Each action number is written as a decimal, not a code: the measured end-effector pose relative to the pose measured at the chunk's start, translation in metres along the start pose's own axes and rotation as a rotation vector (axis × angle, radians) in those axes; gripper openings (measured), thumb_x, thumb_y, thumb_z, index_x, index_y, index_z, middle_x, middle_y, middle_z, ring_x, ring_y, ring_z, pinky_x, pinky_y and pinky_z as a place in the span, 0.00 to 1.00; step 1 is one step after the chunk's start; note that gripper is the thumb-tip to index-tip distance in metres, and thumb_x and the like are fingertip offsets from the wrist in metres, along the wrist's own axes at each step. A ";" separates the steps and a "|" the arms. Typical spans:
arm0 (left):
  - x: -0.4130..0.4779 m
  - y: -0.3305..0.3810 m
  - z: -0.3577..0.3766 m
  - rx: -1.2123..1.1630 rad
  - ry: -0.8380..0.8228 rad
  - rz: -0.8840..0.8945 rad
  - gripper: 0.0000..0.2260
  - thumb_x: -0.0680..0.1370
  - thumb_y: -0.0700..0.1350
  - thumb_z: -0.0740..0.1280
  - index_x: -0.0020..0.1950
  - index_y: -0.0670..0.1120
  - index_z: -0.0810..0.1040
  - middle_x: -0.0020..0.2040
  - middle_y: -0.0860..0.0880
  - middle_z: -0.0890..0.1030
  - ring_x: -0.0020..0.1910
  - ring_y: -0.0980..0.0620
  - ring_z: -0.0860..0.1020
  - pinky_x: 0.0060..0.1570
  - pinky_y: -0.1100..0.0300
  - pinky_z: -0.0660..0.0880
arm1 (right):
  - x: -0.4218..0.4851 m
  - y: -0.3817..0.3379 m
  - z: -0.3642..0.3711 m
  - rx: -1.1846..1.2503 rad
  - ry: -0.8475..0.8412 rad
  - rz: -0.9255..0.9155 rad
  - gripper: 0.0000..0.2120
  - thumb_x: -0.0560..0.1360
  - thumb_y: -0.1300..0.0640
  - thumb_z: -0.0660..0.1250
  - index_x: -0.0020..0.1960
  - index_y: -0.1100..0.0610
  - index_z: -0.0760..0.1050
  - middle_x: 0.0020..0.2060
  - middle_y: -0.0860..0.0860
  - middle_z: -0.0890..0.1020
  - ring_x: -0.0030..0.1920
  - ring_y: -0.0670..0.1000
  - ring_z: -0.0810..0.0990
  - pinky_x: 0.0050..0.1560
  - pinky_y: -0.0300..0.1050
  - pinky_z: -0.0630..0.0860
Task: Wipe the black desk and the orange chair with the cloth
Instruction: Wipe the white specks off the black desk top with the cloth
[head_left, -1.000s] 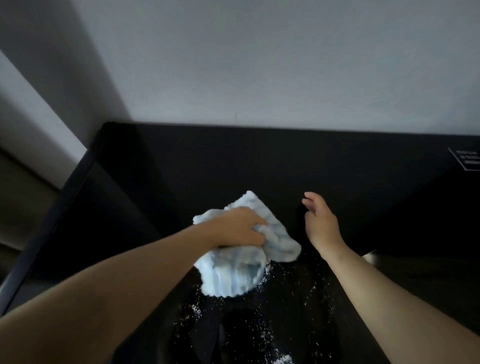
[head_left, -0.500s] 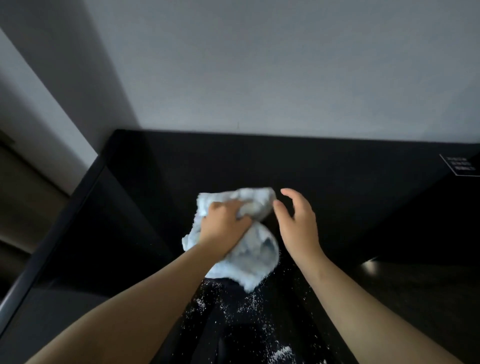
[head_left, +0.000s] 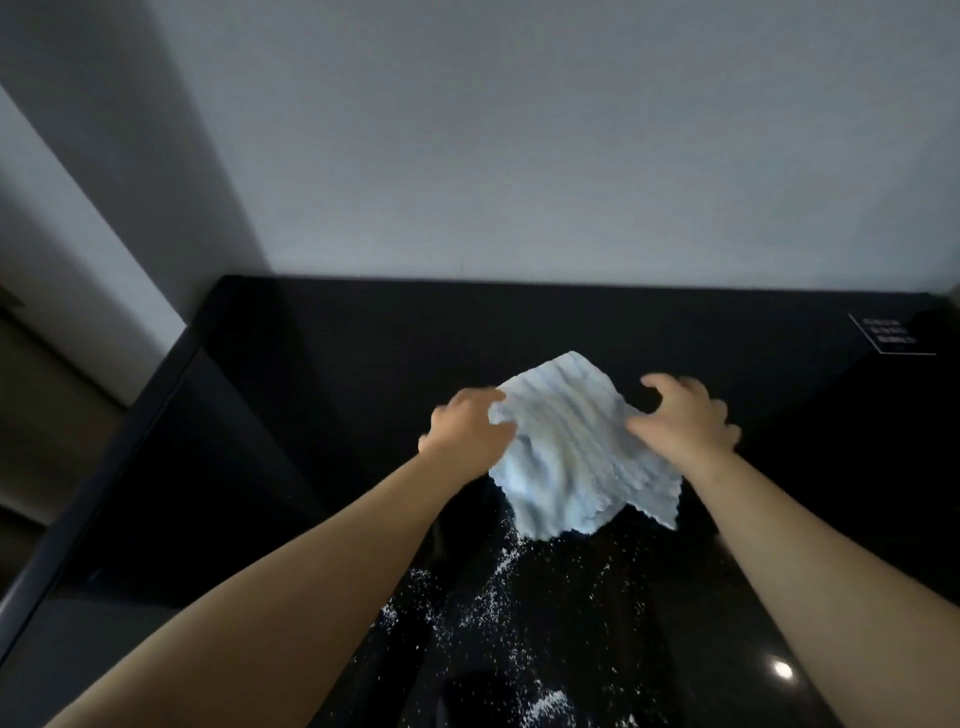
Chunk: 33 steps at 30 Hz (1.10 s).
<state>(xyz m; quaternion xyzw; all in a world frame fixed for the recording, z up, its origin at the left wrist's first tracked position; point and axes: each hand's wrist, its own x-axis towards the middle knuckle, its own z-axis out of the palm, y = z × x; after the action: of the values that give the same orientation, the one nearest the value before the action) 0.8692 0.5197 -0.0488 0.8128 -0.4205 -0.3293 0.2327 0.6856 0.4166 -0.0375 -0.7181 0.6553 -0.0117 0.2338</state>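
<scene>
Pale blue ribbed cloth (head_left: 576, 447) is spread between both hands over the black worktop (head_left: 322, 374). Head view only, looking down along both forearms.

Left hand (head_left: 470, 431): on the cloth's left edge, fingers curled over the edge, thumb on the near side, so it looks like a grip on the fabric. Motion blur softens the fingertips.

Right hand (head_left: 683, 423): on the cloth's right edge, thumb side touching the fabric, other fingers spread and bent, hovering past the edge. Whether it actually pinches the cloth I cannot tell, too blurred.

Cloth orientation: roughly square sheet, held as a diamond. One corner points away from the person, beyond both hands; the opposite part hangs down toward the person, below the hands. Long axis runs far-to-near, slightly tilted to the right at the near end. Ribs run roughly across that axis. Scalloped hem is visible on the lower right corner, which sits nearer than the right hand's wrist. Upper part looks lifted off the surface; lower folds are at or near the worktop, contact not clear.

White powder specks (head_left: 488, 603) are scattered on the worktop nearer than both hands, between the forearms, starting just under the cloth's low edge.

Small white-printed label (head_left: 891, 333) sits on the worktop far right, well beyond the right hand. Grey wall (head_left: 519, 156) is behind the worktop's far edge.
</scene>
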 end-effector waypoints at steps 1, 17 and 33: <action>-0.001 -0.006 0.008 0.131 -0.052 -0.023 0.20 0.78 0.49 0.60 0.70 0.58 0.66 0.75 0.53 0.60 0.72 0.47 0.61 0.68 0.46 0.63 | -0.003 -0.004 0.006 -0.064 0.052 -0.054 0.25 0.74 0.45 0.63 0.70 0.43 0.63 0.74 0.53 0.59 0.71 0.61 0.58 0.68 0.61 0.58; -0.016 -0.066 0.028 0.382 0.047 -0.003 0.24 0.82 0.51 0.54 0.77 0.54 0.52 0.78 0.51 0.51 0.77 0.47 0.43 0.74 0.45 0.44 | 0.008 -0.022 0.051 -0.398 -0.063 -0.479 0.20 0.73 0.50 0.60 0.65 0.40 0.68 0.70 0.45 0.66 0.68 0.56 0.62 0.61 0.61 0.65; -0.055 -0.069 0.055 0.508 0.016 0.046 0.23 0.83 0.52 0.50 0.78 0.52 0.49 0.78 0.53 0.46 0.77 0.48 0.39 0.74 0.47 0.41 | -0.021 0.030 0.041 -0.363 -0.072 -0.290 0.21 0.71 0.41 0.61 0.63 0.42 0.67 0.71 0.48 0.61 0.70 0.58 0.59 0.63 0.63 0.62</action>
<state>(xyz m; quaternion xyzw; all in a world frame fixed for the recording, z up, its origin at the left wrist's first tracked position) 0.8420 0.5974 -0.1120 0.8380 -0.5063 -0.2012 0.0316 0.6682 0.4487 -0.0788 -0.8350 0.5279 0.0986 0.1198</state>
